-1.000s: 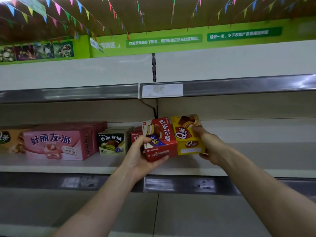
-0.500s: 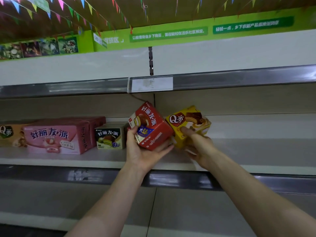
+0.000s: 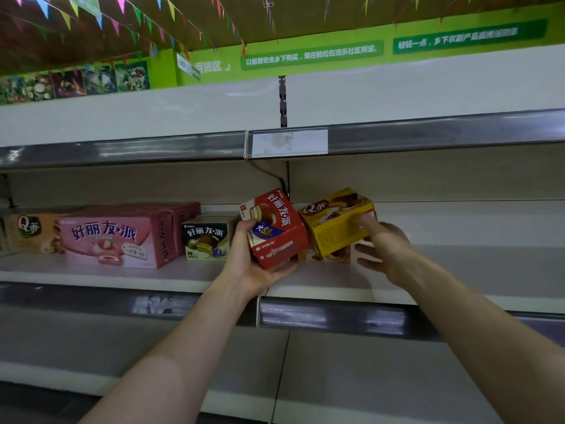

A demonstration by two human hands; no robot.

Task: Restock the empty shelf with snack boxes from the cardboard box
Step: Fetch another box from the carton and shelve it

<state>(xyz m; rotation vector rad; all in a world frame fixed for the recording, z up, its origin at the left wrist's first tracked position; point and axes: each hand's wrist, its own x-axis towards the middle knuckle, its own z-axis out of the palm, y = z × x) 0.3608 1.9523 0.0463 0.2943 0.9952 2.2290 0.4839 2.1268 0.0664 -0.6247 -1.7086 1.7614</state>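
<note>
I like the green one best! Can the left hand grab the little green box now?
Probably not yet. The left hand is full, gripping the red box. The green box sits just beside it on the shelf with nothing between, so freeing that hand should do it.

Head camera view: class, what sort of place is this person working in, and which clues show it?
Probably a supermarket or grocery aisle: long metal shelves with a price-label holder on the rail, branded snack boxes facing outward, and green wall signs under coloured bunting.
</note>
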